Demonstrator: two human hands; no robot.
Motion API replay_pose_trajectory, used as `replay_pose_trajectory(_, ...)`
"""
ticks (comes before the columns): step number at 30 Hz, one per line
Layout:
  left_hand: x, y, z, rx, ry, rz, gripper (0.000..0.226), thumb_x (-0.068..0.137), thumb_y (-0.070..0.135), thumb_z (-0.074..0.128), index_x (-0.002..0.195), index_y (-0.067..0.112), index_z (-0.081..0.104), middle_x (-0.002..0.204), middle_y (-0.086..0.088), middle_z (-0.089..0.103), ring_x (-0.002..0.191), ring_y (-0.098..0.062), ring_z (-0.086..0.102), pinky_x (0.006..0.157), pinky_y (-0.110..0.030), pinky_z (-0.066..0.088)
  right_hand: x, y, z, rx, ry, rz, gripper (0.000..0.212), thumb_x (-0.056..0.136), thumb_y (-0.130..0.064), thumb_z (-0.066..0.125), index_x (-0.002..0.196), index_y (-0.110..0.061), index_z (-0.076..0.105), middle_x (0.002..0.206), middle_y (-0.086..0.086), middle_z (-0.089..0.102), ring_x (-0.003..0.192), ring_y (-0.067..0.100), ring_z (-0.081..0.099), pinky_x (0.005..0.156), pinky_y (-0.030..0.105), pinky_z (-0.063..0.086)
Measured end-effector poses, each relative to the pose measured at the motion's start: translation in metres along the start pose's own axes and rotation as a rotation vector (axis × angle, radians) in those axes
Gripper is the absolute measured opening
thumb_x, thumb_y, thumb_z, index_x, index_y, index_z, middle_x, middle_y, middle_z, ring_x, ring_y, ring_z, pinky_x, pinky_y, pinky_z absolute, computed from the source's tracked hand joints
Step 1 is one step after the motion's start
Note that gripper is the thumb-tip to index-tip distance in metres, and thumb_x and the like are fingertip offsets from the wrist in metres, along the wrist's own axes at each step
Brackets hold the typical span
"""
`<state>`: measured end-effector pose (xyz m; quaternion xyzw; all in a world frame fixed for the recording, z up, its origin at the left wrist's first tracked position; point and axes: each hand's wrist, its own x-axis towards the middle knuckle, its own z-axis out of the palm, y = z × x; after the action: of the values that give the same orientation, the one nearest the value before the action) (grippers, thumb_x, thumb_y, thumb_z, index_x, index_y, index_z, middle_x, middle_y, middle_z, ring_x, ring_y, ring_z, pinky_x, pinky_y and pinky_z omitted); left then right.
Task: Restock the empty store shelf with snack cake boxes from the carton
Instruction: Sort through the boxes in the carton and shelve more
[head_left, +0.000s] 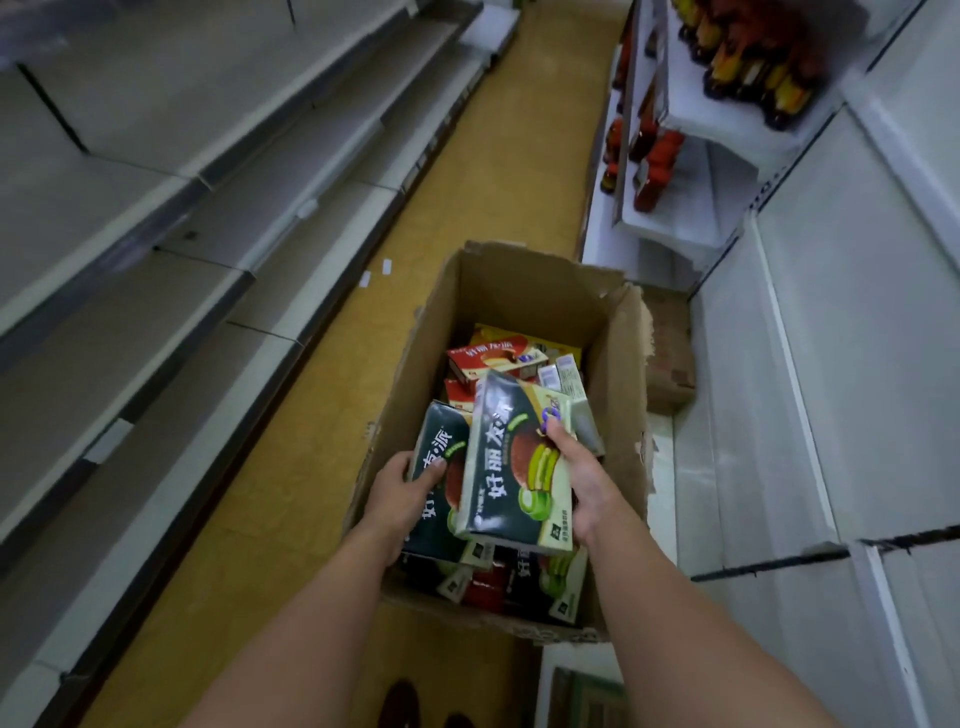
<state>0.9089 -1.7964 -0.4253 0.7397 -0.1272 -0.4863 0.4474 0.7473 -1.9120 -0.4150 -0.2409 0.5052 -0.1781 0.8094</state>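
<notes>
An open brown carton (519, 291) stands on the yellow aisle floor, holding several snack cake boxes, red (493, 361) at the far end and dark green nearer me. My right hand (579, 480) grips a dark green and cream box (511, 462) by its right edge, lifted above the pile. My left hand (402, 496) holds a second dark green box (441, 467) by its left edge, partly under the first. Empty grey shelves (171, 218) run along the left of the aisle.
White shelving (831, 364) stands close on the right, with dark bottles with red caps (654, 166) on its upper shelves farther down. A smaller brown box (670, 358) sits behind the carton on the right. Two white tags (375, 273) lie on the floor.
</notes>
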Motion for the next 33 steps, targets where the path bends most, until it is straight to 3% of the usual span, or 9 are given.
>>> replay_pose_trajectory(4,-0.025,0.028,0.001,-0.172,0.016,-0.058,0.028,0.092,0.036,0.061,0.114,0.022,0.053,0.102,-0.011,0.069,0.085,-0.03,0.069,0.065,-0.037,0.057,-0.018,-0.007,0.037,-0.033,-0.043,0.042,0.046,0.083,-0.044,0.067,0.108,-0.005,0.067,0.101,0.021,0.072,0.094,0.036,0.067,0.093,0.053,0.049)
replay_pose_trajectory(8,-0.055,0.046,-0.03,-0.367,-0.004,-0.138,0.041,0.085,0.034,0.068,0.118,0.015,0.053,0.097,-0.018,0.071,0.084,-0.033,0.069,0.072,-0.041,0.057,-0.029,-0.015,0.072,-0.029,-0.056,-0.039,0.064,0.07,-0.049,0.073,0.117,-0.007,0.065,0.107,0.019,0.071,0.105,0.036,0.065,0.102,0.056,0.043)
replay_pose_trajectory(11,-0.08,0.046,-0.05,-0.651,-0.012,-0.184,0.04,0.086,0.028,0.066,0.116,0.004,0.057,0.092,-0.017,0.066,0.08,-0.029,0.063,0.072,-0.039,0.053,-0.037,-0.015,0.097,0.039,-0.033,-0.098,0.06,0.082,-0.05,0.066,0.125,-0.009,0.059,0.116,0.02,0.067,0.11,0.036,0.061,0.103,0.055,0.041)
replay_pose_trajectory(19,-0.125,0.049,-0.1,-1.064,0.2,-0.01,0.054,0.087,0.058,0.052,0.104,0.009,0.067,0.104,-0.017,0.069,0.098,-0.032,0.064,0.095,-0.048,0.048,-0.074,0.032,0.185,-0.141,-0.185,-0.185,0.054,0.082,-0.034,0.072,0.129,-0.015,0.051,0.118,0.016,0.065,0.105,0.033,0.064,0.074,0.039,0.055)
replay_pose_trajectory(21,-0.136,0.037,-0.129,-1.143,0.276,0.037,0.058,0.088,0.059,0.051,0.11,0.008,0.067,0.108,-0.017,0.069,0.103,-0.033,0.064,0.098,-0.05,0.047,-0.086,0.048,0.207,-0.22,-0.257,-0.186,0.06,0.085,-0.021,0.071,0.136,-0.018,0.041,0.12,0.015,0.064,0.105,0.034,0.064,0.077,0.044,0.055)
replay_pose_trajectory(25,-0.172,0.014,-0.187,-1.291,0.414,0.093,0.059,0.09,0.059,0.047,0.102,0.004,0.066,0.1,-0.008,0.069,0.079,-0.022,0.07,0.075,-0.036,0.058,-0.113,0.088,0.254,-0.362,-0.369,-0.163,0.091,0.081,-0.012,0.075,0.149,-0.022,0.014,0.12,0.017,0.063,0.091,0.032,0.068,0.065,0.041,0.059)
replay_pose_trajectory(27,-0.196,0.003,-0.214,-1.243,0.515,0.098,0.059,0.091,0.058,0.044,0.101,0.004,0.066,0.095,-0.015,0.07,0.084,-0.028,0.067,0.083,-0.042,0.054,-0.125,0.109,0.276,-0.512,-0.409,-0.214,0.082,0.081,-0.013,0.075,0.145,-0.02,0.023,0.118,0.013,0.064,0.085,0.025,0.067,0.058,0.033,0.057)
replay_pose_trajectory(30,-0.237,-0.025,-0.261,-1.196,0.637,0.152,0.055,0.096,0.054,0.04,0.085,0.006,0.064,0.066,-0.014,0.07,0.069,-0.027,0.064,0.071,-0.037,0.05,-0.153,0.144,0.317,-0.668,-0.467,-0.291,0.06,0.08,-0.018,0.077,0.128,-0.016,0.041,0.112,0.008,0.063,0.092,0.025,0.065,0.069,0.035,0.056)
replay_pose_trajectory(33,-0.282,-0.051,-0.307,-1.195,0.717,0.194,0.059,0.094,0.059,0.04,0.099,0.005,0.065,0.089,-0.018,0.071,0.085,-0.031,0.065,0.074,-0.04,0.052,-0.182,0.178,0.356,-0.809,-0.542,-0.325,0.045,0.078,-0.028,0.078,0.109,-0.012,0.049,0.099,0.004,0.064,0.085,0.019,0.061,0.065,0.029,0.045)
